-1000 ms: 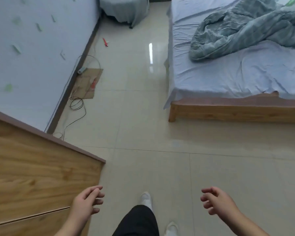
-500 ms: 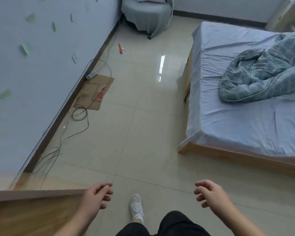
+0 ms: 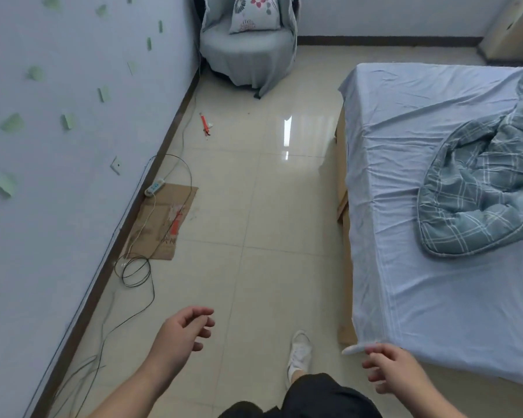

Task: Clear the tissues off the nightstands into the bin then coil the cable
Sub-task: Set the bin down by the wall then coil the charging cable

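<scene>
A thin black cable [image 3: 135, 271] lies on the tiled floor along the left wall, looped in a loose ring and trailing toward me. It runs up to a white power strip [image 3: 154, 187] by the skirting. My left hand [image 3: 181, 331] hangs over the floor, fingers loosely curled, holding nothing, well short of the cable loop. My right hand [image 3: 396, 371] is low at the bed's corner, fingers apart and empty. No tissues, nightstand or bin show in the view.
A bed [image 3: 435, 206] with a blue sheet and a rumpled plaid quilt [image 3: 483, 191] fills the right. A covered armchair [image 3: 248, 52] stands in the far corner. Flat cardboard [image 3: 163, 224] and a red item [image 3: 205, 123] lie on the floor. My white shoe [image 3: 299, 349] is below.
I have walked forward past the wooden cabinet, which has left the view. The cable and armchair are nearer, the bed has shifted right. Both hands stay empty.
</scene>
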